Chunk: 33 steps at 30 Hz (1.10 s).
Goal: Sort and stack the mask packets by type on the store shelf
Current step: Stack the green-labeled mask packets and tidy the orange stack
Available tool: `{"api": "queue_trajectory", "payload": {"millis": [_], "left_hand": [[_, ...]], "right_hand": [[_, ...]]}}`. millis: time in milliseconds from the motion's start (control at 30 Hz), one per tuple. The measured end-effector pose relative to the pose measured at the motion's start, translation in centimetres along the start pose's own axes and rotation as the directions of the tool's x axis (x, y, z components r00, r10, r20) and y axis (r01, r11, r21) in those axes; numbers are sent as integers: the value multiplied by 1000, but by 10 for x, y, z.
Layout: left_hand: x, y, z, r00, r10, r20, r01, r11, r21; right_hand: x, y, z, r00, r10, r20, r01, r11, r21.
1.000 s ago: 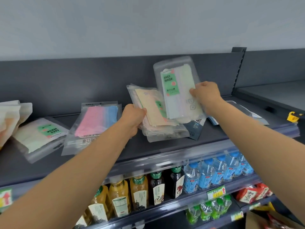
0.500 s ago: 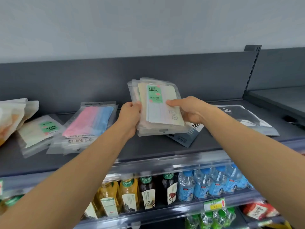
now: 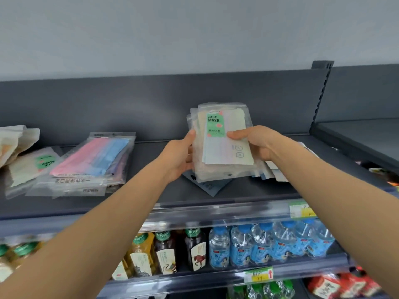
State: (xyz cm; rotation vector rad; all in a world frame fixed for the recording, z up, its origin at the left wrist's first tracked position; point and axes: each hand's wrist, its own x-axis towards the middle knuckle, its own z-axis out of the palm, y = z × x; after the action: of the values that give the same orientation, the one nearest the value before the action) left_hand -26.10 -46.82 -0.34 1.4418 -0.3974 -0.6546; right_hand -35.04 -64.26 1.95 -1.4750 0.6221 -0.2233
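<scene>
Both hands hold a squared-up stack of clear mask packets [image 3: 222, 147] with a green FACE MASK label, upright above the dark shelf [image 3: 151, 190]. My left hand [image 3: 180, 156] grips its left edge and my right hand [image 3: 254, 143] its right edge, thumb on the front. A dark blue packet [image 3: 208, 187] lies flat under the stack. A pile of pink-and-blue mask packets [image 3: 90, 162] lies to the left, with another green-label packet [image 3: 32, 165] beside it. More pale packets [image 3: 274, 171] lie behind my right wrist, mostly hidden.
Cream packets [image 3: 15, 141] lean at the far left. A clear price rail [image 3: 216, 214] runs along the shelf front. Tea bottles [image 3: 166, 253] and water bottles [image 3: 269, 242] fill the shelf below. An upright post [image 3: 321, 93] divides off the right-hand shelf bay.
The packet in my right hand came down onto the bundle in my left hand. Both hands now press the stack together, held more upright.
</scene>
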Motion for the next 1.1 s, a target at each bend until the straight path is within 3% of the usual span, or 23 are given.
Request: {"api": "queue_trajectory", "payload": {"millis": [67,167,467,600,833,933,1033,1100], "left_hand": [[0,-4,8,998,-25,49,23,999,41],[3,-13,16,1000,2,14,-4,991,134],[3,9,-19,922,347,-173,-290,914,284],[-1,17,-54,894,399,-204,-327,892,313],[-1,15,-101,931,298,-213,-236,932,275],[2,22,-109,955,217,-202,-153,945,289],[5,30,-111,982,62,-180,2,942,335],[3,33,-112,986,-31,-167,97,909,406]], "right_hand": [[2,5,-7,1000,-5,-4,5,999,-38],[4,12,-10,999,-31,21,32,996,-84],[6,-8,34,962,-257,91,260,966,-12],[9,-16,71,952,-273,138,279,960,-24],[10,-17,112,961,-181,210,211,969,-130],[10,-17,110,989,-145,36,148,928,-341],[6,-13,102,975,-131,-178,-29,724,-689],[-2,-10,99,960,-79,-267,-152,655,-740]]}}
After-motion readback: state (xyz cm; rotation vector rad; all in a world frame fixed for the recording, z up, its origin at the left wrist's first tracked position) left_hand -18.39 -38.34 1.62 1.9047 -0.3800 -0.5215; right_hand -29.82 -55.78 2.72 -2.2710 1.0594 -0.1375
